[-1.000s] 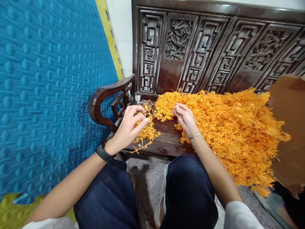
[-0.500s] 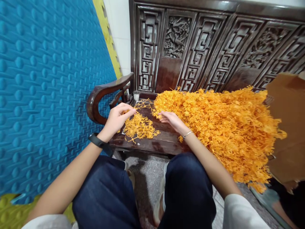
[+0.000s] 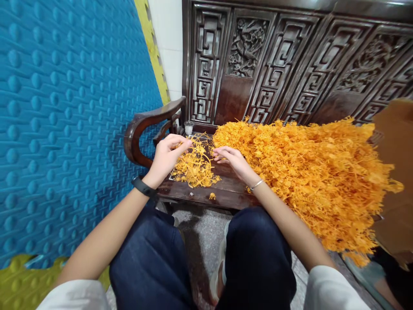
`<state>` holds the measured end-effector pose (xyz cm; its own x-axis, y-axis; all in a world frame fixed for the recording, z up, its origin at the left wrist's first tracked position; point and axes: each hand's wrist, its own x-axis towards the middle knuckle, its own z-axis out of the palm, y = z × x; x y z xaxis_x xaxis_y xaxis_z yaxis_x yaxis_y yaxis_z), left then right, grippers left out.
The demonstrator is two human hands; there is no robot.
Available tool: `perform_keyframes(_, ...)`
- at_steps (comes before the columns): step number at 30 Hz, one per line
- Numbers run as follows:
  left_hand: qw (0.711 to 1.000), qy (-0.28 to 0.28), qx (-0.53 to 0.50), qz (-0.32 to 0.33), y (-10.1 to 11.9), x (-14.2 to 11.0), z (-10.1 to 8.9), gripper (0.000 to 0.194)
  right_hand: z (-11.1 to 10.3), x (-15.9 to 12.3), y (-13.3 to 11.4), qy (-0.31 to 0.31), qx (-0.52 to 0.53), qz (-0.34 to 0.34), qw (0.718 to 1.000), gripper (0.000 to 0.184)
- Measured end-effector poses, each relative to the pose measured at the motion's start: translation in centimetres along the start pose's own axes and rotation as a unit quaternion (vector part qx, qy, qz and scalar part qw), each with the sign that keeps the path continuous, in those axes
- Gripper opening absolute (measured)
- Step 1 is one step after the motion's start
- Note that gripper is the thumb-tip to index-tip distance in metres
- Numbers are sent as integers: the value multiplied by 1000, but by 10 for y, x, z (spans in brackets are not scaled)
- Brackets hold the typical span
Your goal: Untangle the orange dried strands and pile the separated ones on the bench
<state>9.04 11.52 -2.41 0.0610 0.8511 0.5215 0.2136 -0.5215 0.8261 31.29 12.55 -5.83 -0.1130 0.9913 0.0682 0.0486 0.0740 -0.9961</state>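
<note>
left hand (image 3: 168,154): hung over small yellow heap (image 3: 195,170) on bench (image 3: 232,185), could not tell grip
right hand (image 3: 234,161): hung beside heap, likewise could not tell
orange pile (image 3: 306,172): lay rightward
step: seemed to be handling heap
next move: likely called for light pinching

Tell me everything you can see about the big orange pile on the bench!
The big orange pile is a heap of many small, frilly, branching pieces, bright yellow-orange and tangled together. They look like plastic, though I can't be sure. It lies on the dark wooden bench, in front of the carved backrest, narrow at its left end and wider toward the right. The right hand is by its left end; whether they touch is hard to tell.
</note>
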Motion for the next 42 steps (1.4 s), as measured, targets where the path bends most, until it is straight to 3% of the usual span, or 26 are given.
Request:
perform_keyframes(2,1000,25,-4,0,-1,2,-1,19,-5,-3,-2,-50,-35,-9,998,14)
perform_keyframes(4,999,43,-16,0,-2,3,-2,18,-9,-5,2,-149,-108,28,982,14)
perform_keyframes(6,998,50,-26,3,-3,4,-3,18,-11,-6,13,-300,-190,97,930,15)
perform_keyframes(8,998,49,-32,2,-4,4,-4,17,-10,-7,29,-439,-255,172,844,18)
perform_keyframes(10,998,46,-36,-2,-5,4,-4,16,-5,-5,46,-496,-301,227,782,18)
perform_keyframes(12,998,46,-35,-7,-5,4,-3,16,-1,-2,61,-486,-328,246,772,21)
perform_keyframes(14,998,46,-33,-14,-4,4,-3,17,0,3,71,-448,-326,229,800,31)
perform_keyframes(18,997,46,-48,-30,-2,4,-2,19,-5,11,79,-320,-277,148,894,48)
perform_keyframes(20,997,45,-49,-33,-2,4,-3,20,-8,13,78,-273,-246,136,920,50)
perform_keyframes(22,998,43,-41,-36,-3,4,-3,21,-10,12,77,-248,-228,160,928,54)
perform_keyframes(26,998,39,-35,-31,-6,5,-3,21,-11,7,71,-224,-248,224,915,61)
perform_keyframes(29,998,36,-41,-13,-8,6,-3,19,-9,3,59,-210,-215,231,925,65)
perform_keyframes(31,998,33,-46,4,-8,6,-2,19,-6,1,46,-166,-154,195,954,58)
perform_keyframes(34,998,23,-49,20,-6,6,0,18,2,-3,23,-74,-20,102,992,32)
perform_keyframes(37,998,-21,-50,15,-1,5,4,18,13,-10,3,-53,80,43,994,22)
perform_keyframes(42,995,-81,12,48,8,3,9,15,27,-18,-10,-62,83,-4,995,29)
